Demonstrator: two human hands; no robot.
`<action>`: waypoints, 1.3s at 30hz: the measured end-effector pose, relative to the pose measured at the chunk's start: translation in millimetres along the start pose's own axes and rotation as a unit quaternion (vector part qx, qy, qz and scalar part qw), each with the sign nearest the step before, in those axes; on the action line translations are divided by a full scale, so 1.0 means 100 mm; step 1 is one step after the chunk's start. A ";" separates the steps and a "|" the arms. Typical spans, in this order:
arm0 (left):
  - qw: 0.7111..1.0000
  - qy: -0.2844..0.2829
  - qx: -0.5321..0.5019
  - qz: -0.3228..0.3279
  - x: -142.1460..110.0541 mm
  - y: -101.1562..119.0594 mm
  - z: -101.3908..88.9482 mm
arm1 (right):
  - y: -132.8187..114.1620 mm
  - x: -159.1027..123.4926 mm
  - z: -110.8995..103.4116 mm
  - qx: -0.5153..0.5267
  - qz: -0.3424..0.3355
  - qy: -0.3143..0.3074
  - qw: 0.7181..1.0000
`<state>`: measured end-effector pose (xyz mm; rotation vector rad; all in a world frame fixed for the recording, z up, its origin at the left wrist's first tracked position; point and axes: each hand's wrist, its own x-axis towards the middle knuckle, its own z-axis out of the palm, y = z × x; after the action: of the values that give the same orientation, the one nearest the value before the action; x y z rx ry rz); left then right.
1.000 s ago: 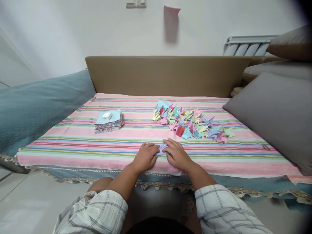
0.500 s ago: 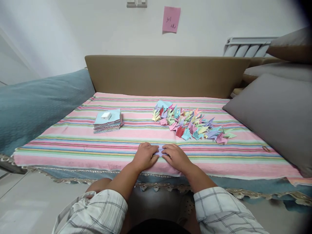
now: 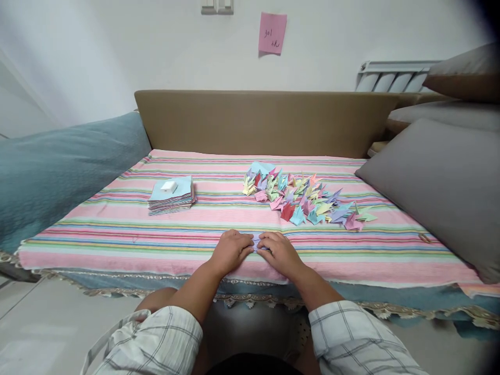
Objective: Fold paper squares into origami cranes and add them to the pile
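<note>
A small piece of lavender paper [image 3: 255,242] lies on the striped cloth near its front edge, mostly covered by my fingers. My left hand [image 3: 233,250] grips its left side, thumb and fingers closing on it. On the opposite side my right hand [image 3: 279,252] holds the paper in the same way. Only a narrow strip shows between the fingertips, so its folds are hard to make out. Beyond my right hand spreads a pile of folded paper cranes [image 3: 307,200] in many colours. A light blue sheet [image 3: 262,167] lies at the pile's far left.
To the left stands a stack of paper sheets [image 3: 172,200] with a small white block [image 3: 169,187] on top. Grey cushions [image 3: 433,192] bound the right side, and a brown backrest [image 3: 265,122] the back. A small brown ring-like item [image 3: 425,238] lies near the cushion.
Both hands stay at the paper, with my fingertips shifted slightly. The whole view has moved a little; the cranes and stack lie as before.
</note>
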<state>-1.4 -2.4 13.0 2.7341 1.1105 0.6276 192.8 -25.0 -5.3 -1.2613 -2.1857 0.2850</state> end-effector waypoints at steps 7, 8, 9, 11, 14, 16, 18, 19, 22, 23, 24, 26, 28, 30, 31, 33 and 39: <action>0.999 0.009 -0.011 -0.040 0.00 0.01 0.00 | -0.04 0.03 0.03 0.021 0.052 0.009 0.998; 0.999 0.016 -0.016 -0.047 0.00 0.01 0.01 | -0.04 0.03 0.04 0.026 0.055 0.011 0.998; 0.998 0.022 -0.021 -0.050 0.00 0.00 0.02 | -0.04 0.04 0.04 0.030 0.057 0.013 0.998; 0.998 0.029 -0.030 -0.051 -0.01 -0.01 0.03 | -0.04 0.05 0.04 0.035 0.058 0.015 0.998; 0.997 0.037 -0.030 -0.058 0.00 0.00 0.05 | -0.04 0.05 0.04 0.036 0.062 0.023 0.997; 0.996 0.043 -0.029 -0.069 0.00 0.01 0.06 | -0.04 0.06 0.06 0.035 0.070 0.031 0.996; 0.995 0.046 -0.029 -0.080 0.02 0.03 0.06 | -0.05 0.07 0.08 0.034 0.079 0.036 0.996; 0.995 0.047 -0.029 -0.084 0.02 0.03 0.06 | -0.05 0.08 0.09 0.032 0.084 0.039 0.995; 0.994 0.046 -0.028 -0.093 0.04 0.05 0.07 | -0.06 0.10 0.12 0.025 0.098 0.046 0.994; 0.994 0.045 -0.027 -0.097 0.04 0.05 0.07 | -0.06 0.11 0.12 0.025 0.102 0.049 0.993; 0.994 0.044 -0.026 -0.102 0.05 0.05 0.07 | -0.06 0.11 0.13 0.026 0.104 0.052 0.993; 0.993 0.041 -0.023 -0.110 0.05 0.06 0.07 | -0.07 0.12 0.13 0.028 0.106 0.057 0.992; 0.992 0.042 -0.022 -0.114 0.05 0.06 0.08 | -0.07 0.12 0.13 0.031 0.106 0.061 0.992; 0.992 0.048 -0.024 -0.114 0.06 0.06 0.08 | -0.08 0.12 0.12 0.037 0.106 0.065 0.991; 0.992 0.051 -0.026 -0.113 0.06 0.06 0.09 | -0.08 0.12 0.12 0.041 0.106 0.068 0.991; 0.992 0.057 -0.031 -0.113 0.06 0.06 0.09 | -0.07 0.11 0.12 0.053 0.098 0.074 0.991; 0.990 0.051 -0.039 -0.123 0.02 0.06 0.10 | 0.01 0.08 0.12 0.089 0.100 0.073 0.988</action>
<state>8.1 -5.0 5.9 2.4704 1.3886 0.7620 183.3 -16.4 -12.8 -1.3561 -1.8700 0.4447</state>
